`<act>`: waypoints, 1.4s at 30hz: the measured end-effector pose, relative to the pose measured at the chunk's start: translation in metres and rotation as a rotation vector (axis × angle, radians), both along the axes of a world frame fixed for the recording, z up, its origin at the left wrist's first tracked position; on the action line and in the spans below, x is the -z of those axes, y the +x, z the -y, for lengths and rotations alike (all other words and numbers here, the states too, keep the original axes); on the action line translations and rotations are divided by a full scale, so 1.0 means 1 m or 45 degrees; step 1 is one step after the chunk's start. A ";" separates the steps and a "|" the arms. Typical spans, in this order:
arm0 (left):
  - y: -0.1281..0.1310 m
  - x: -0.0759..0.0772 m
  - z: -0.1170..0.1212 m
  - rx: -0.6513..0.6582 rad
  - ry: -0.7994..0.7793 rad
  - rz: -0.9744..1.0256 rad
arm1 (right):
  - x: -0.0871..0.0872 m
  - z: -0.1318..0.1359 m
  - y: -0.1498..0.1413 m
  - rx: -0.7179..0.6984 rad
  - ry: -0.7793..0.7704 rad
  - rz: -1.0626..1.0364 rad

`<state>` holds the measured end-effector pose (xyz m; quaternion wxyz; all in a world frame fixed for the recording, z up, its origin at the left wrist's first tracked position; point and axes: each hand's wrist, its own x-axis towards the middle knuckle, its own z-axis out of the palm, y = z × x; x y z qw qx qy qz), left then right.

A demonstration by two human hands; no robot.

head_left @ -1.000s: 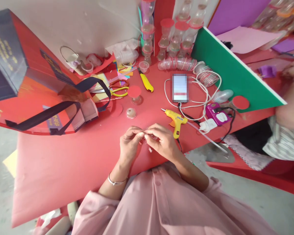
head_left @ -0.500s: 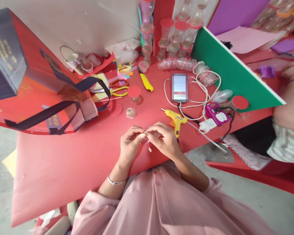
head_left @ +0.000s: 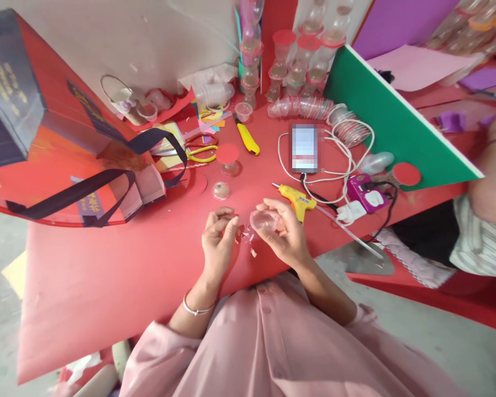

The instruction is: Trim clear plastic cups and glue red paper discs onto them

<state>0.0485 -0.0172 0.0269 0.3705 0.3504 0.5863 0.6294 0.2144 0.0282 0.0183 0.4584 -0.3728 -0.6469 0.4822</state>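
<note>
My right hand (head_left: 287, 234) is closed around a small clear plastic cup (head_left: 263, 220), its round rim tilted toward my left hand. My left hand (head_left: 218, 240) is held a little apart from the cup, fingers curled and thumb against them; whatever lies between them is too small to make out. Below and between the hands, small pale and red scraps (head_left: 252, 252) lie on the red tabletop (head_left: 149, 275). Just beyond my left hand sits a small clear dome-shaped cup (head_left: 221, 191), and behind it a cup joined to a red disc (head_left: 228, 157).
A yellow glue gun (head_left: 295, 199) lies right of my hands, near a phone (head_left: 305, 148) with white cables and a purple power adapter (head_left: 366, 193). Yellow-handled scissors (head_left: 202, 154), a yellow cutter (head_left: 247, 138) and a large red bag (head_left: 66, 132) are leftward. A green board (head_left: 397, 127) stands before another person's arm (head_left: 494, 165).
My hands, pressed together around the cup earlier, have come apart. The cup stays in my right hand, now turned so its rim shows; my left hand has drawn slightly away.
</note>
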 end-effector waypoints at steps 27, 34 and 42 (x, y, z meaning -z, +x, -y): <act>0.006 0.008 -0.005 0.017 -0.174 0.575 | 0.007 -0.001 -0.011 -0.142 0.311 0.141; -0.004 0.024 -0.001 -0.056 -0.064 0.342 | 0.006 0.002 -0.009 -0.253 0.199 0.122; -0.001 0.016 -0.001 -0.075 0.015 0.091 | 0.009 0.002 -0.013 -0.103 0.325 0.118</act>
